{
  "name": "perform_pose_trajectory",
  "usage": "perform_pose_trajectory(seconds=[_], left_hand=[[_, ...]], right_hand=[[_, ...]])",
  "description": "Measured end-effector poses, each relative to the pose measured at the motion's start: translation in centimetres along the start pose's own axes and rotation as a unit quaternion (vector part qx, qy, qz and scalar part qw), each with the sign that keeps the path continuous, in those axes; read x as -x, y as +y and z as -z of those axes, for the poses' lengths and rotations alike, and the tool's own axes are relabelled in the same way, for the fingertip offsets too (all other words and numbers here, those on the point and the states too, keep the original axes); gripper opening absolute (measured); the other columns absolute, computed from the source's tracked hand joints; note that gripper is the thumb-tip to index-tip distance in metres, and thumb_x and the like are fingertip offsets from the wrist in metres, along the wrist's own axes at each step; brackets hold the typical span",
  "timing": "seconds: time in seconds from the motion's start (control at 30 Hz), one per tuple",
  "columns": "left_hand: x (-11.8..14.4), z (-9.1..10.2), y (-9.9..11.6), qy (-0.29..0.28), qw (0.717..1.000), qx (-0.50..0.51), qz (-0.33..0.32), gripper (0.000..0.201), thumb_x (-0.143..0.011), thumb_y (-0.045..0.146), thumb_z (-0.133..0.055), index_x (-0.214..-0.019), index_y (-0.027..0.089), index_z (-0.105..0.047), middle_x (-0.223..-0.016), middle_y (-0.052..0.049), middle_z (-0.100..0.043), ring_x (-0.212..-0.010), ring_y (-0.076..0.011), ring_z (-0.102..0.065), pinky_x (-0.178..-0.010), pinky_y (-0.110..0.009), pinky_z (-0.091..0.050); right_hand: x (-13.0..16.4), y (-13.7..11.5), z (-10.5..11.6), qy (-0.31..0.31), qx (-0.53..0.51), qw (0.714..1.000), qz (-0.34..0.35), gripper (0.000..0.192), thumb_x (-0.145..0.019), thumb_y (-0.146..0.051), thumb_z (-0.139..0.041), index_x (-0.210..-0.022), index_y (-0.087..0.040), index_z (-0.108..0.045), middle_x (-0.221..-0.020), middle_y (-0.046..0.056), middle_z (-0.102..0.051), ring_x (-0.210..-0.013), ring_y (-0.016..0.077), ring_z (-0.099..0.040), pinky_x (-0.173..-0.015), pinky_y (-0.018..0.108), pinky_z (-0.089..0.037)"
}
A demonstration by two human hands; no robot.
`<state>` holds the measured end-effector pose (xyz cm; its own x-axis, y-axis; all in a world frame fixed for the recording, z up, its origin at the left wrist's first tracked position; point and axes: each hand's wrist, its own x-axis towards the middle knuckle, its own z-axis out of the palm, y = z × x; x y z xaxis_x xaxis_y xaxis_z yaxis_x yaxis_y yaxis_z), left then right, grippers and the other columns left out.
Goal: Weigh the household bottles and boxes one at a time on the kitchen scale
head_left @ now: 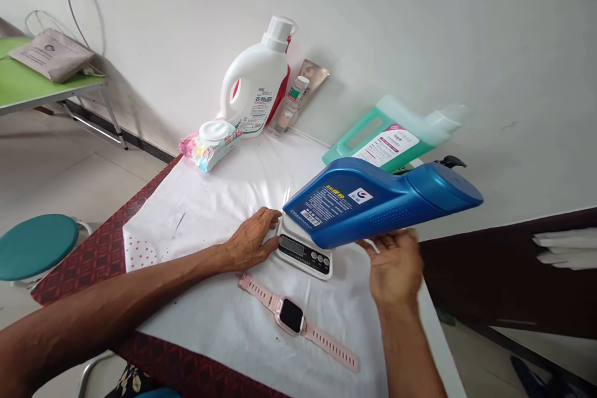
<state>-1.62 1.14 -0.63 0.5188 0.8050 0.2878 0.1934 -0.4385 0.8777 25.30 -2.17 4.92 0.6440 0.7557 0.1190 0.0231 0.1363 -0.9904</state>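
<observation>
Blue bottle [373, 202] held tilted on its side above a small scale [303, 249].

The right hand [395, 267] holds the bottle from underneath, but its fingers blur and the bottle hides them, so how tightly they close cannot be told; the left hand [252, 241] rests open against the scale's 9 o'clock edge. The bottle covers most of the scale's platform (only the display strip shows). Its white label print is too small to read. A pink watch [293, 316] lies at 6 o'clock of the scale; bare white cloth [196, 211] spreads toward 10 o'clock. A green jug [392, 134] sits behind, half hidden.
</observation>
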Motion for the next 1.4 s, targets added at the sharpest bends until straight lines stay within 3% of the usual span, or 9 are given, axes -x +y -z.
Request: perform_pose_trajectory(seconds=[0.1,0.2,0.4,0.83,1.0,1.1,1.23,1.3,1.4], left_hand=[[0.0,0.1,0.2,-0.002,1.000,-0.010,-0.005,0.039,-0.095,0.020,-0.057,-0.133,0.018,-0.046,-0.123,-0.013,-0.059,-0.111,-0.0250,-0.064,-0.098,-0.048,-0.057],[0.0,0.1,0.4,-0.001,1.000,-0.022,-0.007,0.037,-0.096,0.021,-0.056,-0.132,0.018,-0.047,-0.121,-0.012,-0.060,-0.111,-0.0249,-0.064,-0.098,-0.048,-0.057],[0.0,0.1,0.3,-0.005,0.999,-0.038,-0.013,0.038,-0.097,0.024,-0.055,-0.134,0.018,-0.047,-0.120,-0.013,-0.060,-0.111,-0.0258,-0.064,-0.097,-0.049,-0.058],[0.0,0.0,0.1,-0.006,0.998,-0.044,-0.032,0.038,-0.097,0.023,-0.055,-0.134,0.019,-0.048,-0.119,-0.012,-0.060,-0.109,-0.0245,-0.064,-0.095,-0.047,-0.058],[0.0,0.0,0.1,-0.005,0.999,-0.039,-0.025,0.038,-0.096,0.023,-0.056,-0.133,0.019,-0.049,-0.119,-0.012,-0.061,-0.108,-0.0246,-0.064,-0.095,-0.047,-0.058],[-0.1,0.1,0.2,-0.001,0.999,-0.031,-0.023,0.038,-0.096,0.023,-0.057,-0.133,0.019,-0.049,-0.117,-0.011,-0.061,-0.107,-0.0242,-0.064,-0.094,-0.048,-0.058],[-0.1,0.2,0.2,0.000,0.999,-0.028,-0.019,0.036,-0.097,0.024,-0.057,-0.132,0.019,-0.049,-0.118,-0.012,-0.062,-0.107,-0.0242,-0.065,-0.094,-0.047,-0.059],[-0.1,0.2,0.1,0.002,0.999,-0.033,-0.016,0.036,-0.097,0.024,-0.056,-0.132,0.019,-0.049,-0.118,-0.011,-0.062,-0.107,-0.0243,-0.065,-0.094,-0.047,-0.059],[-0.2,0.1,-0.2,-0.001,0.999,-0.041,-0.018,0.038,-0.097,0.024,-0.057,-0.134,0.018,-0.048,-0.118,-0.011,-0.061,-0.107,-0.0241,-0.065,-0.095,-0.047,-0.059]], right_hand=[[0.8,3.2,0.6,-0.016,0.080,0.997,-0.005,0.038,-0.079,-0.057,-0.073,-0.079,-0.021,-0.063,-0.071,0.000,-0.064,-0.067,0.0185,-0.062,-0.066,0.033,-0.051],[1.4,4.3,0.9,-0.042,0.111,0.993,0.003,0.037,-0.083,-0.056,-0.073,-0.077,-0.020,-0.065,-0.068,0.000,-0.065,-0.065,0.0179,-0.062,-0.066,0.032,-0.050],[1.0,4.3,1.4,-0.054,0.127,0.990,0.013,0.036,-0.090,-0.054,-0.069,-0.079,-0.019,-0.066,-0.073,0.001,-0.069,-0.070,0.0172,-0.063,-0.068,0.031,-0.049],[1.0,4.4,1.3,-0.049,0.176,0.983,0.011,0.046,-0.088,-0.065,-0.069,-0.079,-0.020,-0.066,-0.071,0.002,-0.068,-0.070,0.0176,-0.061,-0.070,0.032,-0.048],[1.2,3.7,1.1,-0.050,0.112,0.992,-0.020,0.049,-0.080,-0.068,-0.075,-0.078,-0.020,-0.065,-0.072,0.002,-0.066,-0.071,0.0180,-0.060,-0.068,0.032,-0.047],[1.7,2.3,1.0,-0.075,0.000,0.997,-0.031,0.060,-0.075,-0.080,-0.070,-0.094,-0.023,-0.068,-0.089,0.004,-0.069,-0.085,0.0221,-0.065,-0.072,0.034,-0.050],[2.6,-0.4,0.1,-0.165,-0.044,0.984,0.045,0.082,-0.068,-0.093,-0.064,-0.120,-0.029,-0.066,-0.122,0.007,-0.067,-0.120,0.0300,-0.061,-0.097,0.046,-0.052],[3.1,-1.5,-1.0,-0.197,-0.016,0.978,0.074,0.085,-0.066,-0.084,-0.075,-0.131,-0.030,-0.063,-0.133,0.009,-0.065,-0.129,0.0327,-0.059,-0.105,0.049,-0.050],[3.5,-2.3,-3.0,-0.163,0.045,0.983,0.069,0.084,-0.067,-0.055,-0.092,-0.140,-0.027,-0.059,-0.135,0.011,-0.068,-0.124,0.0320,-0.064,-0.105,0.048,-0.052]])
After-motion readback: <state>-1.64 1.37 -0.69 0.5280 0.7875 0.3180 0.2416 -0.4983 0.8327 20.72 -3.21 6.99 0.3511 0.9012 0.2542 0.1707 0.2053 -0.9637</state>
